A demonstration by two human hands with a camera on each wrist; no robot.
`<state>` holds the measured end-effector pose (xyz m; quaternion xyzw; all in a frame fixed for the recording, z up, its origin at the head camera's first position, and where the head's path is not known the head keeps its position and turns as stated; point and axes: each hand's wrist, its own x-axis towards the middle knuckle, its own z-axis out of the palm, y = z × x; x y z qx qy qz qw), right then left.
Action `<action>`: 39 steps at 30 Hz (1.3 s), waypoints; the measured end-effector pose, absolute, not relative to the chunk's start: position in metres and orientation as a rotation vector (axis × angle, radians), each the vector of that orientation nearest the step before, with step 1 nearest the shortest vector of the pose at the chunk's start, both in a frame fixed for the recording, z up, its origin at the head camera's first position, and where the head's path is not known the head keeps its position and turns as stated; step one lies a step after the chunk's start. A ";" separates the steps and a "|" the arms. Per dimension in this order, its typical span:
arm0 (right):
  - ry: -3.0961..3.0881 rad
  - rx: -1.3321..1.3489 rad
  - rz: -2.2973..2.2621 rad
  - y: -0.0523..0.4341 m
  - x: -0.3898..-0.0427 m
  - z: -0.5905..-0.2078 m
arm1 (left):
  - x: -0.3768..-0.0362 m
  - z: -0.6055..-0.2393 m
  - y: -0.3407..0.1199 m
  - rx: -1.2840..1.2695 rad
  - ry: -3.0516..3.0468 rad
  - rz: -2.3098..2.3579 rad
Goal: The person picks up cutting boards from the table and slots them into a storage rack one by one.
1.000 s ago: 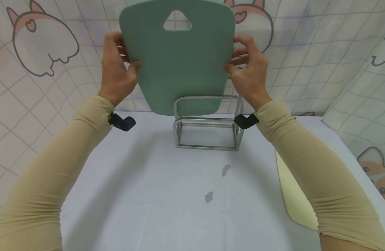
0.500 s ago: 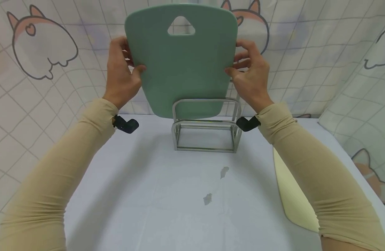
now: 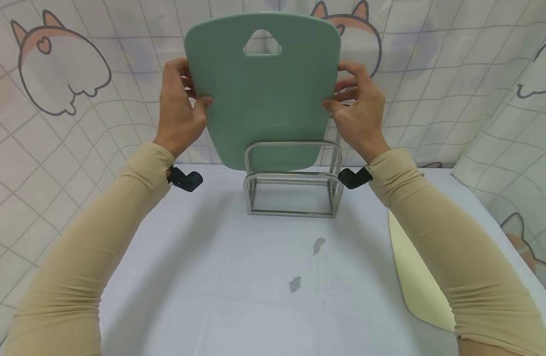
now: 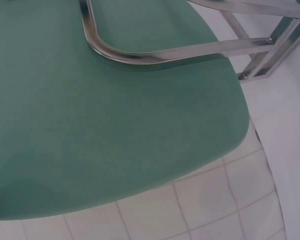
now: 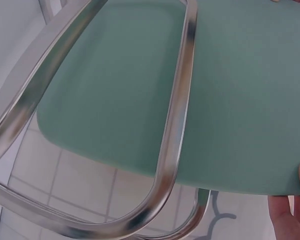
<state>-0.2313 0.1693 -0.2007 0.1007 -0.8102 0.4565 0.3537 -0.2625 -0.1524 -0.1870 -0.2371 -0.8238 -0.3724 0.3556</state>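
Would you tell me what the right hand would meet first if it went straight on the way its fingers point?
Probably the green board itself: the right hand grips its edge, fingers pointing inward across it. Depth behind is unclear.

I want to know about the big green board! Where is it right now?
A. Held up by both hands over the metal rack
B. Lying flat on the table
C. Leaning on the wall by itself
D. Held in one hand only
A: the left hand and right hand each grip a side edge of the green board, its bottom edge behind the top bar of the metal rack.
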 end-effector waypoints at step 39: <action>-2.082 0.254 1.180 0.180 -0.230 -0.207 | -0.262 -0.193 -0.141 -0.621 -2.164 -1.001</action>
